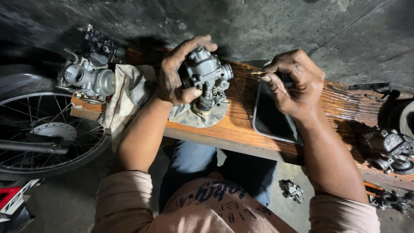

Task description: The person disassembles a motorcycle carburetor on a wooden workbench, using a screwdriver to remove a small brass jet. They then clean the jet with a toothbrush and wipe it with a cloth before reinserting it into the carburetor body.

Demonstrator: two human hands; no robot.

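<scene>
Carburetor gripped in left hand fingers (on bench)

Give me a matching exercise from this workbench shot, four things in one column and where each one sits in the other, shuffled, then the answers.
Things:
1. carburetor in the left hand
2. phone
3. spoked wheel
4. small brass part

Places:
A. pinched at the right hand fingertips
B. beyond the left end of the plank
C. standing on a grey rag
D. flat on the plank under the right hand

Pairs: 1-C, 2-D, 3-B, 4-A
</scene>
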